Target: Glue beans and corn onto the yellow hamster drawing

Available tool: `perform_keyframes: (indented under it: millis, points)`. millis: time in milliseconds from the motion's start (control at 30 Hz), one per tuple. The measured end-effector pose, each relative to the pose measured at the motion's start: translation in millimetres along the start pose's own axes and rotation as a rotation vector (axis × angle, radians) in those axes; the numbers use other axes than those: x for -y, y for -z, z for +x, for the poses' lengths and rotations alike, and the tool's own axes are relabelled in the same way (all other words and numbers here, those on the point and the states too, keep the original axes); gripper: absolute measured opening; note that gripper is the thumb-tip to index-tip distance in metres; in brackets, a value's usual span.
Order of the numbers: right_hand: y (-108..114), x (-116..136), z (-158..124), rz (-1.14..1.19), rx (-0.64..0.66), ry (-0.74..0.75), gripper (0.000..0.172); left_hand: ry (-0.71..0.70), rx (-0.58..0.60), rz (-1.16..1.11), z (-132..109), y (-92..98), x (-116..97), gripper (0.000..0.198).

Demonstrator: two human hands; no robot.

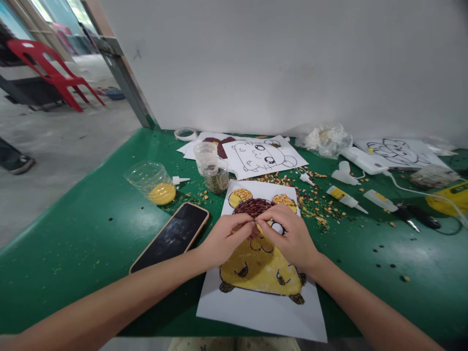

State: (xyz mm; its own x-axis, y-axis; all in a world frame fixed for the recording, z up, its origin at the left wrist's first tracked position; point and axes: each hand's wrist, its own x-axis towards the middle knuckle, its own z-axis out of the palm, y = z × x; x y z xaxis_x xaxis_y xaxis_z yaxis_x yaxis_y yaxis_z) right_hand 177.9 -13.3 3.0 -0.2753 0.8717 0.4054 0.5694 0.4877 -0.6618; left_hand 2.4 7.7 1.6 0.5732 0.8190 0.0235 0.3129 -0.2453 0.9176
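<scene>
Both my hands meet over a white paper sheet [215,304] that bears a hamster picture [256,273]. Yellow grains fill its body, dark red beans [252,206] cover the head top, and corn kernels [241,195] sit in the ears. My left hand [228,237] has thumb and forefinger pinched together. My right hand [288,234] pinches too, its fingertips touching those of the left. Whatever lies between the fingertips is too small to make out. The hands hide part of the hamster's face.
Left of the sheet lies a phone [171,239]. Beyond it stand a tipped plastic jar of yellow grains [161,192] and a cup of green beans [216,178]. Glue bottles [343,197], a glue gun [365,161], pliers-like black handles [420,214] and scattered seeds are at right.
</scene>
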Motion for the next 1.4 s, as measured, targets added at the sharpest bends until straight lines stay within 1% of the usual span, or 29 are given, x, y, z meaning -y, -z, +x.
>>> perform_keyframes:
  millis: [167, 400, 667, 833, 1067, 1233, 1400]
  points:
    - [-2.5, 1.0, 0.7, -0.061, -0.035, 0.022, 0.014, 0.005, -0.004, -0.027, 0.6, 0.3, 0.7, 0.029]
    - [-8.0, -0.1, -1.3, -0.124, -0.083, 0.030, 0.011, 0.050, 0.010, -0.185, 1.7, -1.9, 5.2, 0.027]
    - [-9.6, -3.4, -1.6, -0.139, -0.066, 0.019, 0.014, 0.075, 0.015, -0.245, 2.6, -1.4, 1.6, 0.027]
    - [-7.4, -5.1, -2.6, -0.082, -0.052, 0.032, 0.016, 0.097, 0.008, -0.332, 2.4, -2.2, 1.8, 0.027]
    - [-5.8, -3.0, -2.2, -0.067, -0.075, 0.044, 0.012, 0.084, 0.001, -0.325, 2.3, -1.6, 3.2, 0.028]
    - [-6.4, -1.9, -1.8, -0.070, -0.077, 0.036, 0.012, 0.083, -0.001, -0.336, 1.4, -1.6, -0.1, 0.027]
    - [-8.4, 0.2, -2.8, -0.059, -0.093, 0.015, 0.013, 0.076, -0.035, -0.288, 0.7, -1.3, -2.7, 0.028]
